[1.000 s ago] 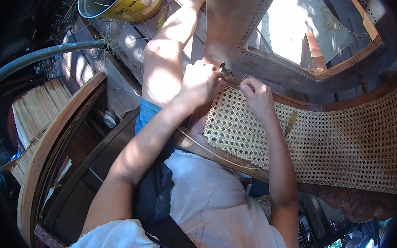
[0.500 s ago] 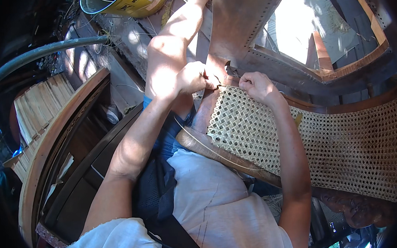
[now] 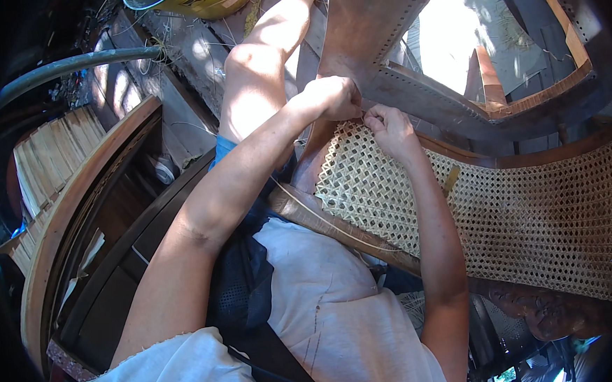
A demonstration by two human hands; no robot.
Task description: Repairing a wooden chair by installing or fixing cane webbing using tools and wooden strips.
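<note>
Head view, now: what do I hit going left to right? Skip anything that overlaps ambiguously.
Stack of pale wooden boards → yellow bucket → left hand → right hand → narrow yellow handle → carved dark wood.

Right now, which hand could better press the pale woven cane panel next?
Probably the right hand: its forearm crosses over the pale woven cane panel, while the left hand sits beyond the panel's edge.
</note>
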